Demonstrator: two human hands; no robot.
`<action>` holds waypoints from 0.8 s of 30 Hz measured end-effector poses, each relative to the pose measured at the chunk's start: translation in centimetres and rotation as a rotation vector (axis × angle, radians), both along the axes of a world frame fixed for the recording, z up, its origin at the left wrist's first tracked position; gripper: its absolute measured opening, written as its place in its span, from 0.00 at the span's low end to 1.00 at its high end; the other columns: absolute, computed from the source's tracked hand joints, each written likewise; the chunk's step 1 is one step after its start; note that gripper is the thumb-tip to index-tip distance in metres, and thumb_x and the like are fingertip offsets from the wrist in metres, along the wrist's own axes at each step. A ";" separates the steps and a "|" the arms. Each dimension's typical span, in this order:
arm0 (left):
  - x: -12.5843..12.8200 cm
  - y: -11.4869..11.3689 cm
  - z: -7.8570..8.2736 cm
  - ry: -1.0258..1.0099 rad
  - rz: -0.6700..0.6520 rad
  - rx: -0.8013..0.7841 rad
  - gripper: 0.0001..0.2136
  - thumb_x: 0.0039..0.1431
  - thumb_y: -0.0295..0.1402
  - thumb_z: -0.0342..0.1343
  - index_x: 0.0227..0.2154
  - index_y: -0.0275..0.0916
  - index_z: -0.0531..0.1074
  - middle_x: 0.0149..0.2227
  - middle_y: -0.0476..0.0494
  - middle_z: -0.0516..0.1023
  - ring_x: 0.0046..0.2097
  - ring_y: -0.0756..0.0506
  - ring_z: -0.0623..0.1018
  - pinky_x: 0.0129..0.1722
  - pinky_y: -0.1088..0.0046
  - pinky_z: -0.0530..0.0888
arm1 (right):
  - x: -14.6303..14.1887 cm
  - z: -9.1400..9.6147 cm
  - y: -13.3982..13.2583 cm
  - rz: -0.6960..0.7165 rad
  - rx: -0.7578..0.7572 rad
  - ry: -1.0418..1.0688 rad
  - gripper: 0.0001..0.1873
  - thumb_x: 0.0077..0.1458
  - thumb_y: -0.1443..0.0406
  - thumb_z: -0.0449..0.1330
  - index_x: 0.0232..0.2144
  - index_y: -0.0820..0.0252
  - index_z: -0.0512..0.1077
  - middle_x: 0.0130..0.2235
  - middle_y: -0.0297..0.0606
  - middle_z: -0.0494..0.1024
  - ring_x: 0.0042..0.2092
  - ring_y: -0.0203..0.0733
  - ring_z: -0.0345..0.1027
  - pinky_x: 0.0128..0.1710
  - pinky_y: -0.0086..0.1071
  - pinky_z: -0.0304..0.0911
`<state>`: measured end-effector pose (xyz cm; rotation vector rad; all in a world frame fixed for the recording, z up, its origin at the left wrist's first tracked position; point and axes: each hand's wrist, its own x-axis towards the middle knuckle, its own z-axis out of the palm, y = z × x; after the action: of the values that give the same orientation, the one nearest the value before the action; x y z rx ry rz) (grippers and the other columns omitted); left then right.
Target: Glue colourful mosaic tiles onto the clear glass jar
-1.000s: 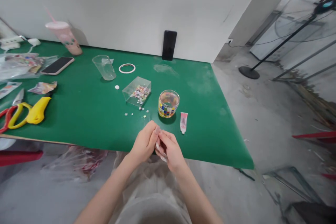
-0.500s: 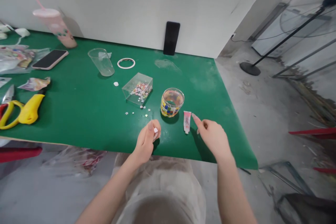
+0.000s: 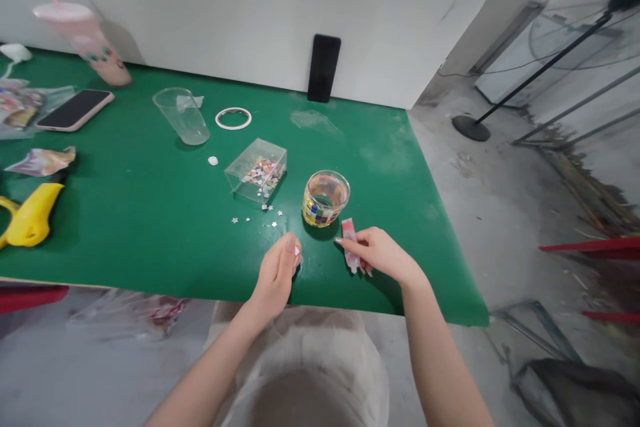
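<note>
My left hand (image 3: pixel 278 272) is closed just past the table's front edge, with a small white piece (image 3: pixel 297 251) showing between thumb and fingers. Its exact kind is too small to make out. Over to the right, my right hand (image 3: pixel 381 255) grips a small pink-and-clear squeeze tube (image 3: pixel 349 237), thumb across the top and fingertips curled along its right side. Just behind the tube stands a clear glass cup (image 3: pixel 326 199) covered with coloured mosaic tiles on its lower wall. A clear plastic box (image 3: pixel 244 180) holding mixed small decorative pieces (image 3: pixel 266 171) sits to the left.
Loose star-shaped bits (image 3: pixel 275 224) lie before the box. Farther back are a white ring (image 3: pixel 233 119), a clear plastic cup (image 3: pixel 183 117) and an upright black phone (image 3: pixel 324 68). At left lie yellow-handled scissors (image 3: pixel 33 217), another phone (image 3: pixel 76 111) and a pink tumbler (image 3: pixel 85 40).
My right hand has moved left and closed on the tube, which has shifted slightly toward me. The left hand keeps its hold on the white piece. The view has turned slightly right.
</note>
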<state>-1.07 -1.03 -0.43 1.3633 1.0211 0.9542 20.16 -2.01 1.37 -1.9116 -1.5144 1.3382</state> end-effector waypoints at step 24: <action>0.8 0.3 -0.5 -0.218 -0.028 -0.244 0.24 0.58 0.55 0.44 0.19 0.39 0.55 0.18 0.57 0.50 0.19 0.55 0.51 0.18 0.76 0.50 | -7.9 0.9 -0.5 -0.573 0.190 1.058 0.17 0.46 0.55 0.66 0.24 0.58 0.64 0.10 0.17 0.54 0.09 0.22 0.40 0.07 0.18 0.40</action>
<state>-0.28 -0.75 -0.95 1.0450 0.9175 0.9035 12.28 -2.55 2.29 -1.0373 -0.4887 1.4555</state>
